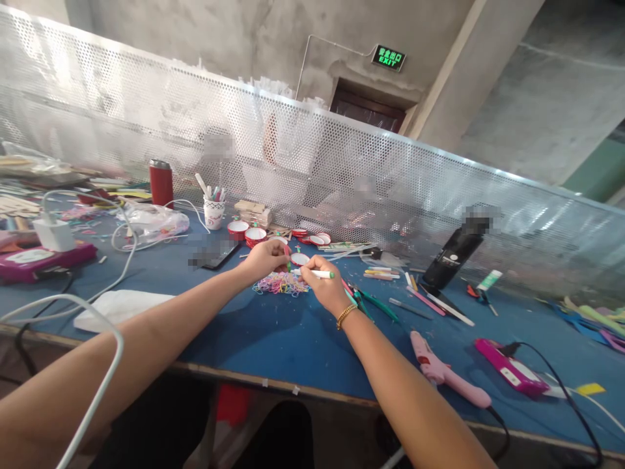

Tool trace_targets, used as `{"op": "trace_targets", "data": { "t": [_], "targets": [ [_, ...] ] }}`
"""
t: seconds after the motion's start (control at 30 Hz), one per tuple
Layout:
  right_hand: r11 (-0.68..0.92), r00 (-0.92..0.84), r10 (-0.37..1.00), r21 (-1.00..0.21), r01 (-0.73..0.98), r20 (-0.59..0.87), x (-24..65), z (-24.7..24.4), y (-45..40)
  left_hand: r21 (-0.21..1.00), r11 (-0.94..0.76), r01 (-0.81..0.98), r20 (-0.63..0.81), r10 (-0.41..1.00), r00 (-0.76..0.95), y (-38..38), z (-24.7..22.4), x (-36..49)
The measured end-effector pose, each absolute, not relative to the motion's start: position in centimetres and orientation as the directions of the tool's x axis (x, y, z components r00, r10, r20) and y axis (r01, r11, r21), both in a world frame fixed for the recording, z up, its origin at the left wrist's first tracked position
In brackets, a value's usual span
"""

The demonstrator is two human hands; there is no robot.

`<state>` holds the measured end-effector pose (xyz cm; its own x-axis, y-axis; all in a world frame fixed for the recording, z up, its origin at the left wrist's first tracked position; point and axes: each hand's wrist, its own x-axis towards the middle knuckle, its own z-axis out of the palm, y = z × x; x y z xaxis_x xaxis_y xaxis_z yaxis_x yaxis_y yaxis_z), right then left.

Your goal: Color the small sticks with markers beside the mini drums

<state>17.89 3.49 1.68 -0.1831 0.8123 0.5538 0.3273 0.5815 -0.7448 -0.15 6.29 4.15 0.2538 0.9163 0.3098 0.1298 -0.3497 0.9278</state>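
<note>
My left hand [266, 259] is closed, pinching a small pink-and-green piece [287, 251] at its fingertips. Facing it, my right hand [328, 286] grips a white marker [322, 274] with a green end, its other end pointing toward that piece. Just behind both hands lies a small round white disc with a red rim [300, 258]. Below them on the blue table is a heap of thin, colourful loops or strings [279, 284]. Green-handled pliers or scissors [378, 303] lie right of my right hand, partly hidden by it.
More red-rimmed rounds [255, 234] stand behind, near a cup of pens [213, 212] and a red flask [161, 184]. A dark phone [219, 254] lies left. Rightward are a black bottle [452, 255], a pink glue gun [446, 374] and a magenta power strip [510, 368]. White cable [114, 365] crosses my left forearm.
</note>
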Motion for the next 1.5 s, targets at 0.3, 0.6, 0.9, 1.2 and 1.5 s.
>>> {"op": "trace_targets", "data": {
  "t": [0.3,0.6,0.9,1.2,1.5],
  "targets": [
    [0.573,-0.144,0.814,-0.740,0.352,0.563,18.03,1.78,3.56,0.921,-0.357,0.156,0.313,0.917,0.248,6.04,4.30,-0.16],
    [0.569,-0.142,0.817,-0.743,0.353,0.559,17.92,1.66,3.60,0.920,-0.350,0.175,0.305,0.922,0.239,5.83,4.44,-0.08],
    [0.576,-0.148,0.812,-0.736,0.355,0.564,17.96,1.53,3.78,0.927,-0.340,0.159,0.296,0.922,0.249,6.00,4.34,-0.12],
    [0.574,-0.166,0.816,-0.742,0.347,0.553,17.86,1.47,3.79,0.923,-0.347,0.165,0.298,0.918,0.260,5.84,4.40,-0.07],
    [0.565,-0.162,0.821,-0.737,0.370,0.548,17.93,1.55,3.74,0.923,-0.351,0.157,0.305,0.917,0.257,6.15,4.18,-0.10]
  ]
}}
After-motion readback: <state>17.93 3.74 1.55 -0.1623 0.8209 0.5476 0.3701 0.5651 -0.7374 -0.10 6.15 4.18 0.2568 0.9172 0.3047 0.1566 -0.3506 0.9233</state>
